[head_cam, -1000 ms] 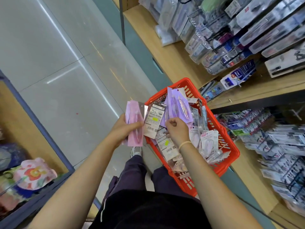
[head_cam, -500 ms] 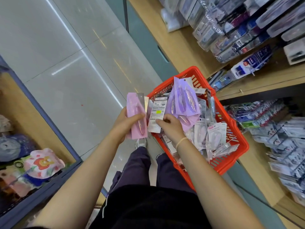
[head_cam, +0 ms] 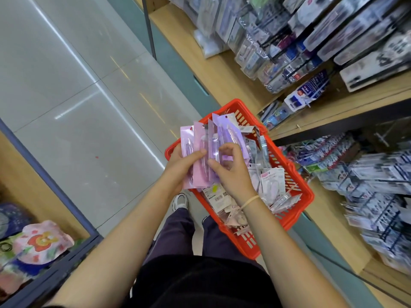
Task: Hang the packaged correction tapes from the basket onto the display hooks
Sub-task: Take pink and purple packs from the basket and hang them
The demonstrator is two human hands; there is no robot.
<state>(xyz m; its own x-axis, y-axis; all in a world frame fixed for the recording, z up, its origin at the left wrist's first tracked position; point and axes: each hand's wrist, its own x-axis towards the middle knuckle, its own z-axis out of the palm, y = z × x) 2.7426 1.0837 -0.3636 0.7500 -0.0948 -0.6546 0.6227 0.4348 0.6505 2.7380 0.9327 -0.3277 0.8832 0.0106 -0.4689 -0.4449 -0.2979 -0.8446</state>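
A fanned stack of pink and purple correction-tape packs (head_cam: pixel 201 152) stands upright over the near-left rim of the red basket (head_cam: pixel 298 210) — the left hand (head_cam: pixel 178 167) clamps its lower half, thumb across the front, likely so the hang holes at the top stay lined up. The right hand (head_cam: pixel 231 172) pinches the rightmost purple pack, seemingly adding it to the bunch. More packs (head_cam: pixel 271 185) lie loose in the basket, while the display hooks (head_cam: pixel 378 196) on the shelving to the right wait — hanging not begun.

the hanging packs (head_cam: pixel 378 178) on the right are too blurry to read, and the picture's edge cuts them off.
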